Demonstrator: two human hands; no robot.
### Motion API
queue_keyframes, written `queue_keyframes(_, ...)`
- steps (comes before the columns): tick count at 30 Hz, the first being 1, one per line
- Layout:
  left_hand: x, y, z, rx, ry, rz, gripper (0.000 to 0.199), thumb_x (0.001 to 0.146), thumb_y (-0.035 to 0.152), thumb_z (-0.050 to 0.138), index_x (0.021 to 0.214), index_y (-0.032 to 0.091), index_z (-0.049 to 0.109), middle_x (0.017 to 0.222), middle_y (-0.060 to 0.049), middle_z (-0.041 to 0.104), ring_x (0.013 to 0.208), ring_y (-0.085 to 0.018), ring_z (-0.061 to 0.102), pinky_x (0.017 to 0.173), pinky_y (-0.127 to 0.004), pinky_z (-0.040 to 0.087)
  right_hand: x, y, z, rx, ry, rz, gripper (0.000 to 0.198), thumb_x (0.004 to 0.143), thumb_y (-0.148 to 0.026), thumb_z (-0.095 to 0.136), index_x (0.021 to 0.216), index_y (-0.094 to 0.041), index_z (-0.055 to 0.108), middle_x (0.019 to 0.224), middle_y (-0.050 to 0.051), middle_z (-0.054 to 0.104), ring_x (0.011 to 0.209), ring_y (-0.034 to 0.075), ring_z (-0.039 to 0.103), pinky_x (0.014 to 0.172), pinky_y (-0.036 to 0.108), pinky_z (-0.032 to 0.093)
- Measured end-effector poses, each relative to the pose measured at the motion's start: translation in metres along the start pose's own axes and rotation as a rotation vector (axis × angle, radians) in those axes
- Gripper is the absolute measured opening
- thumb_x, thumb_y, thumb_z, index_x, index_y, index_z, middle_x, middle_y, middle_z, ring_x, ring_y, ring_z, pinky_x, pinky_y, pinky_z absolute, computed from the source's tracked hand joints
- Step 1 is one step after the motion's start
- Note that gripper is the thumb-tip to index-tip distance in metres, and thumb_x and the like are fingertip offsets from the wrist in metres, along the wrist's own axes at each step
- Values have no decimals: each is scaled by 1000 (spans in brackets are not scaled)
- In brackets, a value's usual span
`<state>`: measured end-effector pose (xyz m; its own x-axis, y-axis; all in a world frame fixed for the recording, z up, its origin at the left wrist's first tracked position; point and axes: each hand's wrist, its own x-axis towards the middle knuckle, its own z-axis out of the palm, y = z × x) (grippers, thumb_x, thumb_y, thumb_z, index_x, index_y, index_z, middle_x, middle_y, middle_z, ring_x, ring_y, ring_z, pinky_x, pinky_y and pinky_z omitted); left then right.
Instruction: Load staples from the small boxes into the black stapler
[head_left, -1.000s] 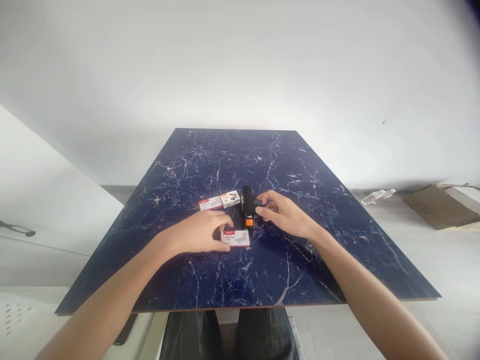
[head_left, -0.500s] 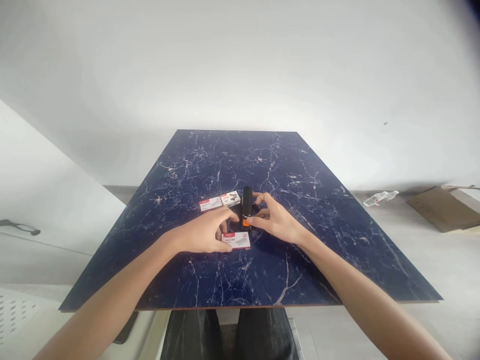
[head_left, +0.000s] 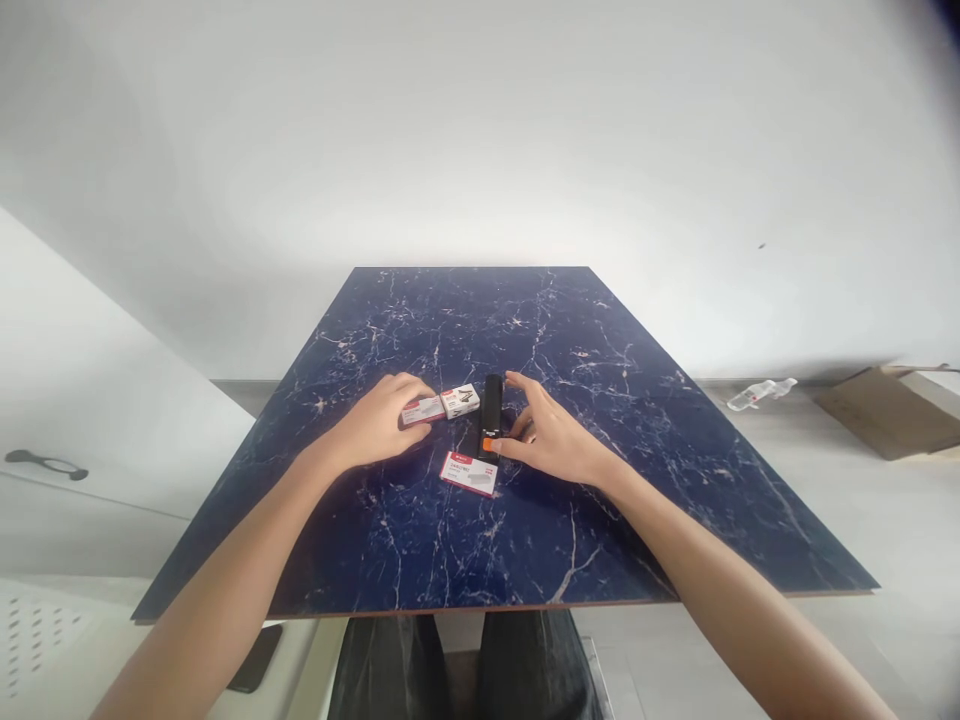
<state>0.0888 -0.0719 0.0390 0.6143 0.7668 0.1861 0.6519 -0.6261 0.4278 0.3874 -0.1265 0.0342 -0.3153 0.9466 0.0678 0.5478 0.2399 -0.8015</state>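
My left hand (head_left: 386, 420) is closed around a small red-and-white staple box (head_left: 421, 410), fingers along its far edge and thumb at its near side. Against that box's right end is another white box (head_left: 460, 400) with a dark picture on it. A black stapler (head_left: 491, 402) with an orange end lies to the right, pointing away from me. My right hand (head_left: 551, 430) is beside it, fingers spread; the thumb touches the orange end and the index finger reaches near the far end. Its other fingers are partly hidden. A third red-and-white box (head_left: 469, 474) lies flat just in front of the stapler.
The dark blue marbled table (head_left: 480, 560) stands by a white wall. On the floor to the right are a clear plastic bottle (head_left: 759, 394) and an open cardboard box (head_left: 889, 412). A dark phone-like slab (head_left: 255, 660) lies below the table's left front edge.
My left hand has left the near box and moved left and away from me onto the far left box. My right index finger has straightened a little beside the stapler.
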Motion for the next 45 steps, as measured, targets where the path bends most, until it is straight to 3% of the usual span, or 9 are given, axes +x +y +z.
queue_keyframes(3,0,-9,1,18,-70,-31,37,90,38,65,124,22,65,118,-12,66,102,-28,64,83,-39,51,-3,0,-4,-55,16,-42,80,87,-43,70,154,-27,31,152,18,44,94,24,71,82,44,62)
queue_keyframes(8,-4,17,0,-106,-210,-92,48,90,51,64,130,24,61,118,-11,64,87,-24,66,67,-32,48,-3,5,-1,-82,-67,-131,89,80,-45,77,155,-34,30,168,13,16,105,26,69,84,45,63)
queue_keyframes(15,-9,46,7,-24,-297,-52,76,71,64,79,135,31,57,142,-9,49,108,-32,64,83,-38,53,-2,12,7,-145,-87,-163,101,81,-44,78,162,-42,17,172,8,5,113,28,67,96,51,60)
queue_keyframes(21,-11,53,10,-4,-330,3,42,80,54,75,117,33,73,155,-4,40,121,-34,59,98,-43,50,-1,10,8,-188,-70,-145,97,79,-47,79,160,-40,25,172,10,4,113,32,68,94,53,60)
queue_keyframes(25,-12,46,-2,-69,-378,-9,32,78,49,77,102,29,77,151,-4,46,121,-32,58,97,-40,51,-1,9,10,-199,-51,-141,93,80,-50,78,158,-41,29,172,9,7,120,35,65,95,53,59)
queue_keyframes(33,-13,34,-24,-39,-286,-38,32,77,43,75,102,25,68,148,-7,49,126,-32,53,95,-40,50,-1,10,9,-218,-71,-133,94,82,-53,76,160,-43,24,172,9,6,118,34,66,94,53,59)
queue_keyframes(36,-10,28,-29,8,-214,-111,29,80,44,72,97,23,63,133,-8,58,108,-28,61,82,-37,51,-1,9,9,-231,-79,-123,93,83,-55,74,160,-44,23,172,8,5,119,34,66,94,53,60)
queue_keyframes(41,-8,23,-18,34,-346,-191,23,82,40,68,97,24,61,100,-5,67,82,-24,65,63,-32,44,-1,11,10,-247,-76,-113,92,83,-56,74,160,-45,23,173,6,4,119,35,66,92,53,61)
queue_keyframes(45,-8,35,-6,27,-283,-155,38,85,39,66,120,26,60,112,-7,69,94,-27,68,70,-34,49,0,12,11,-240,-63,-137,93,83,-53,75,159,-44,24,173,7,5,115,33,68,93,53,60)
